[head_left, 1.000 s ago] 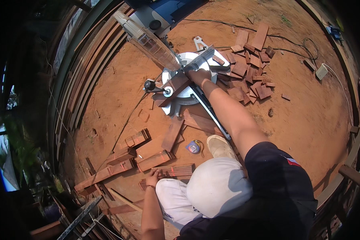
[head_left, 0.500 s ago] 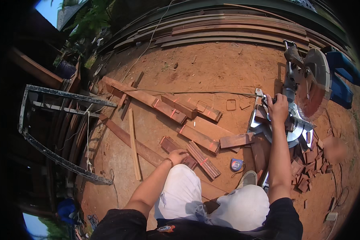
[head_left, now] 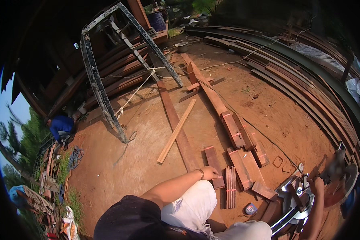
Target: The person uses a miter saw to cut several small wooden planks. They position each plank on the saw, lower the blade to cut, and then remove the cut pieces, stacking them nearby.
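My left hand [head_left: 210, 173] lies over my left knee, palm down, with its fingers loosely out and nothing visible in them. Just beyond its fingers is a short bundle of dark reddish boards [head_left: 214, 160], bound with a pink strip. At the lower right my right hand [head_left: 317, 186] is closed on the handle of a mitre saw [head_left: 298, 203]; the grip itself is mostly hidden by my fingers. The saw's round blade [head_left: 337, 194] is to the right of that hand. A bundle of thin strips [head_left: 231, 188] and a blue tape measure [head_left: 250, 209] lie before my knees.
Strapped boards [head_left: 240, 168] and a long plank [head_left: 174, 120] lie on the ground ahead. A metal frame [head_left: 96, 76] stands at the left, a rope hanging from it. Long timber [head_left: 292, 92] is stacked far right. A person in blue [head_left: 62, 127] crouches at the left.
My view has swung left, so the scene shifts rightward and the crouching person shows. My left hand stays by the knee and my right hand stays at the saw.
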Motion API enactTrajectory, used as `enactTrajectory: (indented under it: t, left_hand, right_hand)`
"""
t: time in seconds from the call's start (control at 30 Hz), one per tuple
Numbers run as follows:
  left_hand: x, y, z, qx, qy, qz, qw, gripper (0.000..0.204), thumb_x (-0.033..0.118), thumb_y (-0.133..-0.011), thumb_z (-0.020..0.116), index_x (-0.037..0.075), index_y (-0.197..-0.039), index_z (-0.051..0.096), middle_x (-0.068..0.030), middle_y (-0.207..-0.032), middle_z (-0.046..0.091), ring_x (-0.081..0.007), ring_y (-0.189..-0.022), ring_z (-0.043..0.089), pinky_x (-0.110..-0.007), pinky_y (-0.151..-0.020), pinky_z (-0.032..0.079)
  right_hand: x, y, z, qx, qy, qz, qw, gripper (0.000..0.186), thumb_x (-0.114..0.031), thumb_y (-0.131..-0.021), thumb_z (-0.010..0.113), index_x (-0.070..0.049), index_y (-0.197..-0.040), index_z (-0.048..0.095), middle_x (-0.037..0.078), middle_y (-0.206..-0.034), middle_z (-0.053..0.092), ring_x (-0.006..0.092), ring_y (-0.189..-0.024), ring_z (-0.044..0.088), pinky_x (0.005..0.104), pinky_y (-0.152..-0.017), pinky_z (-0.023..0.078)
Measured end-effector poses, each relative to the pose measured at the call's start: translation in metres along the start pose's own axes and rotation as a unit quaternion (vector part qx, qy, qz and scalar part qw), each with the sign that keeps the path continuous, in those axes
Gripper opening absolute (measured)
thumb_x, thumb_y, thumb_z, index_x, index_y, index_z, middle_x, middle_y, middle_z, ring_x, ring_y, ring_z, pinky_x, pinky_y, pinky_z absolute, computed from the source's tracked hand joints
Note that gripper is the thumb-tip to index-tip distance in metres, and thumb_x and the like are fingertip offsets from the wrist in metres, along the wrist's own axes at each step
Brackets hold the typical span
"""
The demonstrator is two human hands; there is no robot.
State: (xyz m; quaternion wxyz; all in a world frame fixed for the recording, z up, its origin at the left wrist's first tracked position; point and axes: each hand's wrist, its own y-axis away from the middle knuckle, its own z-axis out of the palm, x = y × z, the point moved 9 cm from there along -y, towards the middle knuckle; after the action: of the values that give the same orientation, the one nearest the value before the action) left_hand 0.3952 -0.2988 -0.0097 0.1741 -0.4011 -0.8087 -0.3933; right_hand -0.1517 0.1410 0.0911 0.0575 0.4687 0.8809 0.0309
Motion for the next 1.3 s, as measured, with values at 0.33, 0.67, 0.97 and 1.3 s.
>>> enactTrajectory:
  t: [0.33, 0.67, 0.97, 1.3]
  left_hand:
    - [0.000, 0.019, 0.007, -0.059, 0.112, -0.050, 0.991, 0.046, 0.029, -0.100, 0.070, -0.001, -0.134, 0.068, -0.0137, -0.122, 0.074, -0.0209, -0.107, 0.071, -0.034, -0.092, 0.056]
    - [0.018, 0.037, 0.004, -0.048, 0.122, -0.058, 0.990, 0.044, 0.025, -0.097, 0.073, 0.000, -0.133, 0.069, -0.0145, -0.115, 0.076, -0.0200, -0.105, 0.070, -0.033, -0.093, 0.054]
    - [0.023, 0.039, 0.004, -0.042, 0.105, -0.048, 0.992, 0.045, 0.025, -0.098, 0.070, 0.001, -0.136, 0.067, -0.0140, -0.117, 0.076, -0.0192, -0.106, 0.070, -0.032, -0.093, 0.054]
    - [0.032, 0.036, 0.002, -0.050, 0.089, -0.066, 0.993, 0.050, 0.033, -0.097, 0.071, 0.001, -0.135, 0.068, -0.0190, -0.121, 0.075, -0.0263, -0.111, 0.071, -0.036, -0.097, 0.053]
  right_hand:
    - [-0.011, 0.023, -0.008, -0.269, -0.140, 0.108, 0.947, 0.049, -0.038, -0.097, 0.069, 0.008, -0.080, 0.068, 0.011, -0.062, 0.059, 0.0224, -0.046, 0.057, 0.0396, -0.044, 0.045]
    - [-0.062, 0.012, -0.013, -0.359, 0.115, -0.133, 0.917, 0.030, -0.036, -0.093, 0.071, -0.006, -0.092, 0.073, 0.006, -0.066, 0.063, 0.0213, -0.061, 0.066, 0.0367, -0.052, 0.051]
    - [-0.042, 0.017, -0.024, -0.347, 0.047, 0.045, 0.936, 0.052, -0.046, -0.098, 0.062, 0.000, -0.075, 0.069, 0.009, -0.062, 0.063, 0.0217, -0.046, 0.061, 0.0399, -0.047, 0.052]
    - [-0.060, 0.018, -0.033, -0.321, 0.138, -0.020, 0.937, 0.034, -0.028, -0.090, 0.072, 0.003, -0.104, 0.074, 0.020, -0.083, 0.074, 0.0333, -0.077, 0.074, 0.0432, -0.071, 0.058]
